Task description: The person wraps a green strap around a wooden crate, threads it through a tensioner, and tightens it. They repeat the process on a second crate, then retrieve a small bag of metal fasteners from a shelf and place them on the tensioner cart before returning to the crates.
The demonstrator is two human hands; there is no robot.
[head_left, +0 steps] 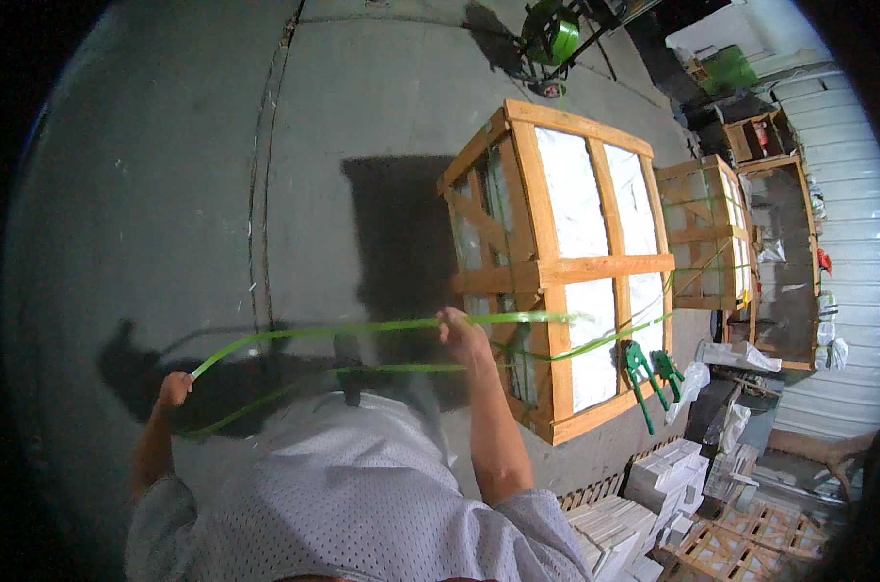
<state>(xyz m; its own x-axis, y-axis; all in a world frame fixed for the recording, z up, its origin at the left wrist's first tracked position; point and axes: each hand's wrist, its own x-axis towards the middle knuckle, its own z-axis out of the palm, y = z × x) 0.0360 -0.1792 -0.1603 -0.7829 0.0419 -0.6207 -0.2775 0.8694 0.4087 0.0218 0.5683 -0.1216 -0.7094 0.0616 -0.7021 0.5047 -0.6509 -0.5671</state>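
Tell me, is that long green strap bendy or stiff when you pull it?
Probably bendy: the flat green plastic strap curves between the left hand and right hand and wraps round the wooden slatted crate. It likely weighs little, since it hangs in the air held only at two spots. It looks smooth, so it may slip through fingers.

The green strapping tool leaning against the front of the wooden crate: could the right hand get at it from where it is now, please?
Probably not right away. The right hand is closed on the green strap in front of the wooden crate, and the green strapping tool stands further right against the crate's lower edge. Nothing blocks the path, though.
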